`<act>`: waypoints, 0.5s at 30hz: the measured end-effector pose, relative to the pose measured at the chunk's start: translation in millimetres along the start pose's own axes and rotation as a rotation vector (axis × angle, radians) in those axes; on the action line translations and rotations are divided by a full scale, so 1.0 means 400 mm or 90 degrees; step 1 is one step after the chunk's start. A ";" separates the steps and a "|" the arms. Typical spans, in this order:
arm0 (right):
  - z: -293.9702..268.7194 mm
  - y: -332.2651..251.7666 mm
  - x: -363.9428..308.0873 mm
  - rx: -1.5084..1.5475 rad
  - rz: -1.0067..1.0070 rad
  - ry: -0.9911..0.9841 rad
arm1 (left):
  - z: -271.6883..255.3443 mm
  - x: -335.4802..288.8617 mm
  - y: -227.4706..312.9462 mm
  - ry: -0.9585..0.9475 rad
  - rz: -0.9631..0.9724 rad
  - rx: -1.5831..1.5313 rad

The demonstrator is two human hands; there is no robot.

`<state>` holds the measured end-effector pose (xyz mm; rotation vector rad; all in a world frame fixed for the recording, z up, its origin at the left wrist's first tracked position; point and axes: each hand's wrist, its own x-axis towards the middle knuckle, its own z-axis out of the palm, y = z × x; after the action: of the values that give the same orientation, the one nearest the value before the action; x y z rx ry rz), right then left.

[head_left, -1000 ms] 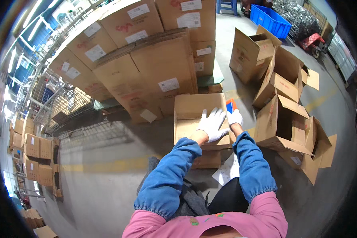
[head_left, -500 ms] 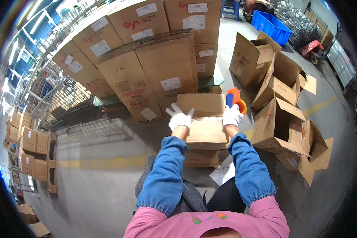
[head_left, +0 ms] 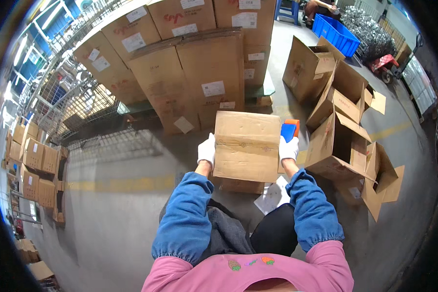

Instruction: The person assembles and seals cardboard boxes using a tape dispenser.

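Observation:
A brown cardboard box is between my hands, its top face toward me and a seam running across the middle. My white-gloved left hand is closed against the box's left side, fingertips partly hidden. At the right side, my gloved right hand grips a blue and orange tape dispenser and also touches the box edge. Beneath the held box, another cardboard box shows its near side. White paper sheets lie on the floor by my right knee.
Large cartons are stacked ahead, with flattened cardboard leaning on them. Several open boxes stand to the right. Farther back are a blue bin and a person. Palletised boxes and a wire cage are at left.
My left hand has gone from spread fingers over the box's top to its left side. The box's top now looks flatter and fuller toward me. The dispenser stays in my right hand.

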<state>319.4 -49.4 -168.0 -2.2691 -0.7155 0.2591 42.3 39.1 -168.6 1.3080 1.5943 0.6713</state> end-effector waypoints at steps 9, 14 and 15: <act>-0.074 0.035 -0.056 0.127 0.101 -0.001 | -0.014 -0.168 0.091 -0.388 -0.236 -0.475; -0.221 -0.088 -0.066 0.276 -0.028 0.069 | -0.050 -0.215 0.154 -0.369 -0.097 -0.537; -0.257 -0.091 -0.051 0.222 -0.039 0.121 | -0.059 -0.243 0.198 -0.405 -0.108 -0.562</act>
<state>326.6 -100.4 -69.8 -1.9075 -0.5888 0.1246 55.2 -27.6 -60.4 0.6102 0.7211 0.6488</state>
